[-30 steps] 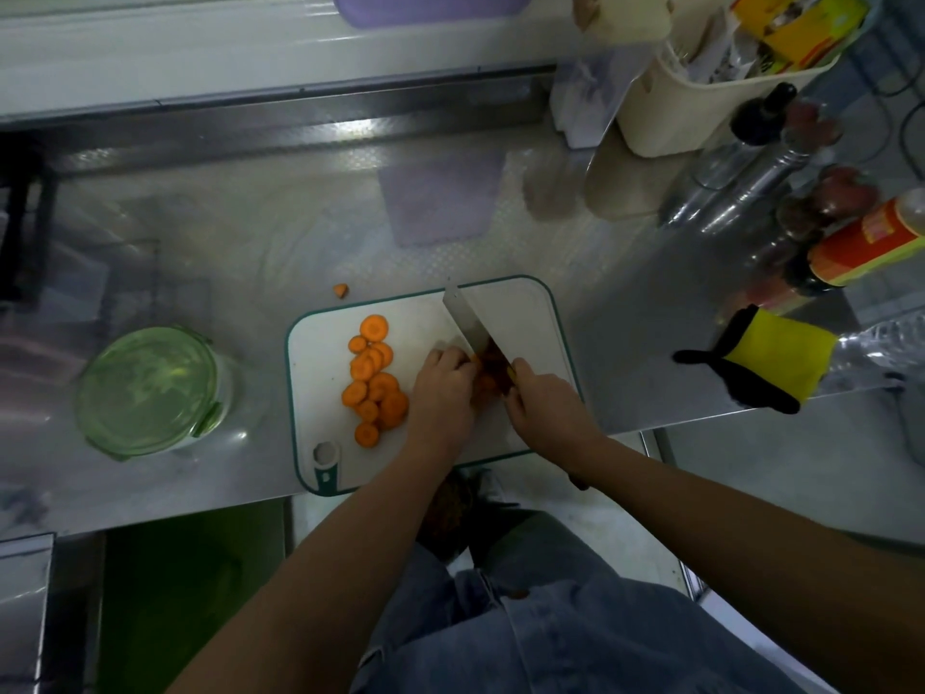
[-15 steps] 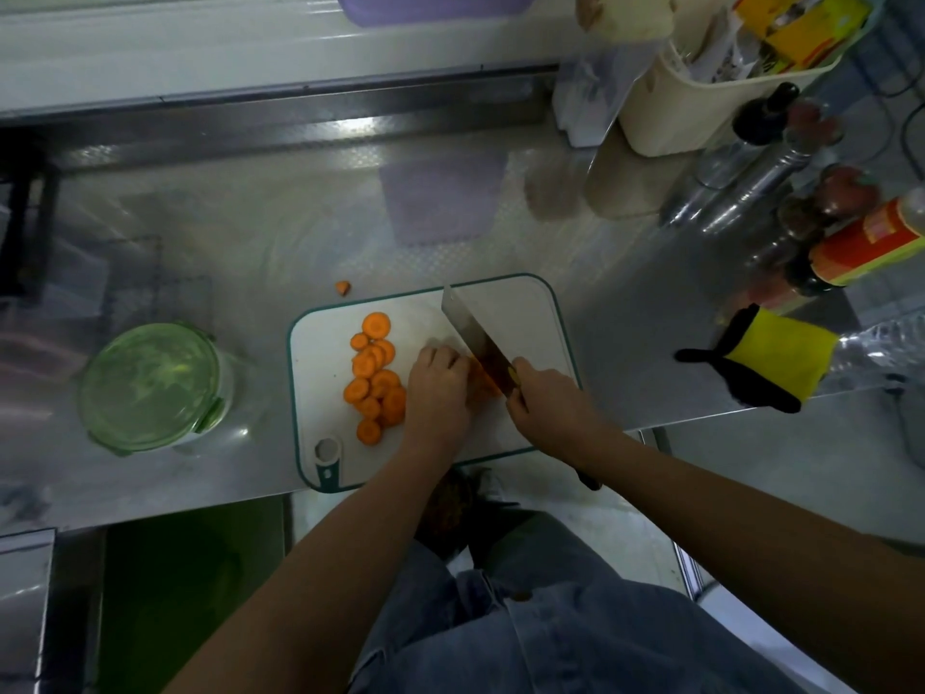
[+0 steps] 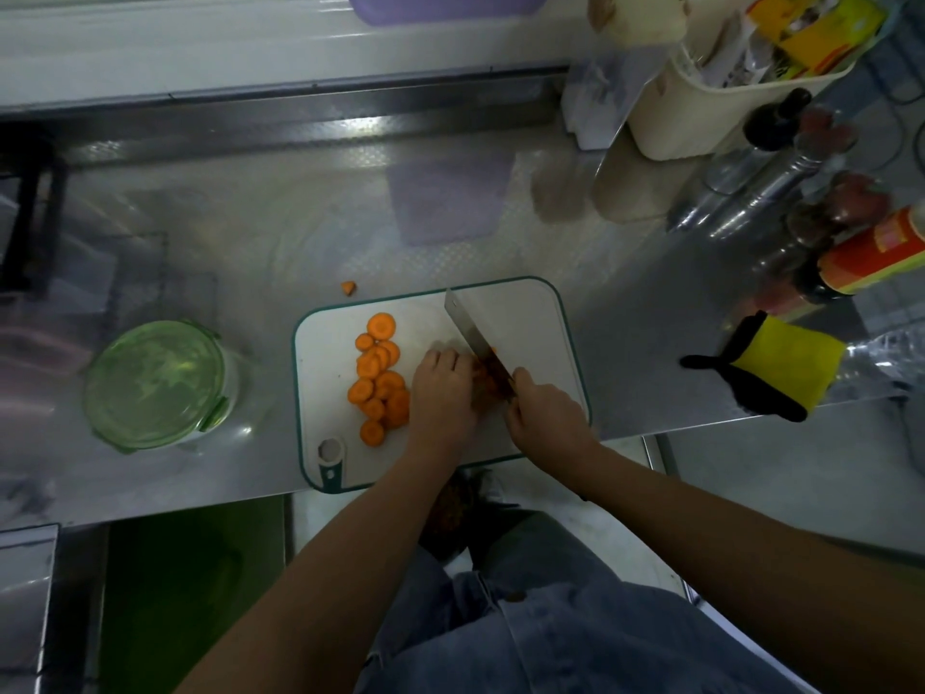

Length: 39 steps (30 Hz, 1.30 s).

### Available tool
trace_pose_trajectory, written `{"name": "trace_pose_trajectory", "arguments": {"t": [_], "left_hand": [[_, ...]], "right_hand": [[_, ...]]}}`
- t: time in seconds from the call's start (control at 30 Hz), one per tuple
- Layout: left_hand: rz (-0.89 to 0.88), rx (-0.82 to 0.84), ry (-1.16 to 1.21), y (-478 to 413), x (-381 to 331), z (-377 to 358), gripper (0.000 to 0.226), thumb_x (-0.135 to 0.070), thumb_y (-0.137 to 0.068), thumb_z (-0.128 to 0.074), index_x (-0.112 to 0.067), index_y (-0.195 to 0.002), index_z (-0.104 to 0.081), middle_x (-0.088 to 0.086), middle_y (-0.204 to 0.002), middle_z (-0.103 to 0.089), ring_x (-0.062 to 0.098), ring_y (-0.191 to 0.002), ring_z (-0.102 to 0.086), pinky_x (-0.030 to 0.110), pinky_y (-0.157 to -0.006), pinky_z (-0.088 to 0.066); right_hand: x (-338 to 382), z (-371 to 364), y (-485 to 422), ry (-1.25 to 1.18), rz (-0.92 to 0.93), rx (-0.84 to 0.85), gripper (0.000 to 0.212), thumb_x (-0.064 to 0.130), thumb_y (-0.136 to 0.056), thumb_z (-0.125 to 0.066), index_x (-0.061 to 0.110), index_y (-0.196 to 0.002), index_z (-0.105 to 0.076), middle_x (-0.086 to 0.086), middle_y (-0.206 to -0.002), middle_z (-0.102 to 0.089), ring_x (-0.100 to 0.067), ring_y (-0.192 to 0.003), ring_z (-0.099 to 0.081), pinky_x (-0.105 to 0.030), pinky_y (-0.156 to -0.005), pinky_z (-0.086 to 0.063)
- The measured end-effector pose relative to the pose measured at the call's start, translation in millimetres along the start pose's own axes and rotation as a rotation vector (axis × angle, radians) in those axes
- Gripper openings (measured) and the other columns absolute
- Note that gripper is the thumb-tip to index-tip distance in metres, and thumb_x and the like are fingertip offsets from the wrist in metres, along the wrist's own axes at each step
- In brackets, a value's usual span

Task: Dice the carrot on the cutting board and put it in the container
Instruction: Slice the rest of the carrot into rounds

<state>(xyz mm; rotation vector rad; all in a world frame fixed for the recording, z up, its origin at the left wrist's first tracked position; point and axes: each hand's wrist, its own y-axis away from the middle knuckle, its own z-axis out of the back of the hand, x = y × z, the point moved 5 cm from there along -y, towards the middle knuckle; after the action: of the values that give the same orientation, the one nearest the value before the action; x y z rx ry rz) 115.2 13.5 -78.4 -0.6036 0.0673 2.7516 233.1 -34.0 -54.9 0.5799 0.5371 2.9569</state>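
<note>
Centre frame: carrot rounds [image 3: 380, 373] lie heaped on the left half of the board [image 3: 530, 313]. The uncut stub is mostly hidden between the hands. The left hand [image 3: 440, 388] curls over the stub, close beside the knife [image 3: 468, 325]. The right hand [image 3: 545, 418] grips the knife handle, blade pointing to the upper left.

Judgement: the carrot is stiff, light and probably damp-slick. The rounds may skid, so pin them flat face down, fingertips tucked.

One bit [image 3: 349, 288] lies off the board on the worktop [image 3: 300, 232], just above it. The container [image 3: 155, 385], green lid on, sits at frame left, well apart. The lid must come off before loading.
</note>
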Motion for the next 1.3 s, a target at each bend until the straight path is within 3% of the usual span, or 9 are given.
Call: {"name": "trace_pose_trajectory", "arguments": {"t": [0.17, 0.4, 0.53, 0.77, 0.93, 1.1, 1.23, 1.3], "left_hand": [[-0.005, -0.023, 0.047, 5.2, 0.2, 4.1, 0.02, -0.021, -0.069, -0.079, -0.013, -0.075, -0.062, 0.008, -0.075, -0.056, 0.028, -0.077, -0.052, 0.036, -0.065, -0.042], [0.077, 0.028, 0.053, 6.7, 2.6, 3.5, 0.009, -0.01, -0.07, -0.076, -0.014, -0.071, -0.069, 0.006, -0.071, -0.063, 0.026, -0.077, -0.057, 0.033, -0.062, -0.043], [0.075, 0.032, 0.073, 6.9, 2.7, 4.7, 0.008, -0.012, -0.069, -0.077, -0.014, -0.069, -0.07, 0.006, -0.066, -0.062, 0.027, -0.074, -0.057, 0.03, -0.06, -0.041], [0.055, 0.065, 0.058, 5.6, 2.2, 1.8, 0.014, -0.01, -0.061, -0.083, -0.015, -0.066, -0.071, 0.006, -0.059, -0.059, 0.027, -0.068, -0.057, 0.03, -0.051, -0.045], [0.086, 0.114, 0.058, 6.2, 4.9, -1.5, 0.01, -0.02, -0.067, -0.08, -0.014, -0.068, -0.072, 0.007, -0.064, -0.061, 0.028, -0.073, -0.057, 0.032, -0.057, -0.047], [0.094, 0.12, 0.092, 11.3, 3.7, 4.3, 0.01, -0.021, -0.069, -0.073, -0.011, -0.071, -0.071, 0.01, -0.068, -0.063, 0.031, -0.078, -0.058, 0.035, -0.062, -0.05], [0.122, 0.073, 0.103, 15.5, 8.2, 5.1, 0.012, -0.021, -0.073, -0.076, -0.012, -0.069, -0.069, 0.01, -0.068, -0.064, 0.031, -0.079, -0.06, 0.037, -0.089, -0.049], [0.133, 0.053, 0.123, 15.5, 8.8, 5.0, 0.012, -0.023, -0.075, -0.076, -0.013, -0.072, -0.069, 0.009, -0.072, -0.065, 0.031, -0.082, -0.06, 0.036, -0.091, -0.047]], "right_hand": [[-1.7, 10.0, 0.9, -0.067, 0.037, -0.03, 0.02, 0.02, -0.096, -0.042, 0.007, -0.111, -0.045, -0.007, -0.071, -0.053, -0.031, -0.063, -0.055, -0.032, -0.053, -0.033], [4.4, 21.0, 2.4, -0.063, 0.048, -0.012, 0.019, 0.021, -0.096, -0.042, 0.009, -0.11, -0.045, 0.003, -0.063, -0.041, -0.022, -0.057, -0.046, -0.031, -0.051, -0.032], [4.1, 14.1, 3.5, -0.047, 0.022, 0.014, 0.018, 0.02, -0.095, -0.043, 0.008, -0.109, -0.044, 0.002, -0.066, -0.04, -0.021, -0.058, -0.042, -0.03, -0.046, -0.023], [3.6, 3.7, 4.8, -0.083, -0.01, 0.013, 0.018, 0.019, -0.096, -0.043, 0.006, -0.109, -0.044, -0.006, -0.074, -0.049, -0.023, -0.062, -0.043, -0.03, -0.049, -0.024], [1.6, -3.3, 3.2, -0.072, -0.021, 0.025, 0.021, 0.019, -0.095, -0.044, 0.006, -0.112, -0.044, -0.015, -0.086, -0.061, -0.03, -0.07, -0.054, -0.031, -0.056, -0.032], [3.0, 1.6, -2.6, -0.094, 0.005, -0.001, 0.02, 0.019, -0.096, -0.043, 0.006, -0.111, -0.044, -0.011, -0.078, -0.057, -0.033, -0.071, -0.058, -0.031, -0.056, -0.032], [5.7, 12.9, -8.2, -0.117, 0.011, -0.069, 0.024, 0.02, -0.096, -0.043, 0.005, -0.114, -0.046, -0.009, -0.074, -0.056, -0.028, -0.062, -0.052, -0.031, -0.054, -0.033], [7.4, 17.8, -6.3, -0.111, 0.034, -0.082, 0.027, 0.019, -0.095, -0.044, 0.005, -0.118, -0.045, -0.011, -0.076, -0.058, -0.03, -0.064, -0.055, -0.031, -0.055, -0.033]]}}
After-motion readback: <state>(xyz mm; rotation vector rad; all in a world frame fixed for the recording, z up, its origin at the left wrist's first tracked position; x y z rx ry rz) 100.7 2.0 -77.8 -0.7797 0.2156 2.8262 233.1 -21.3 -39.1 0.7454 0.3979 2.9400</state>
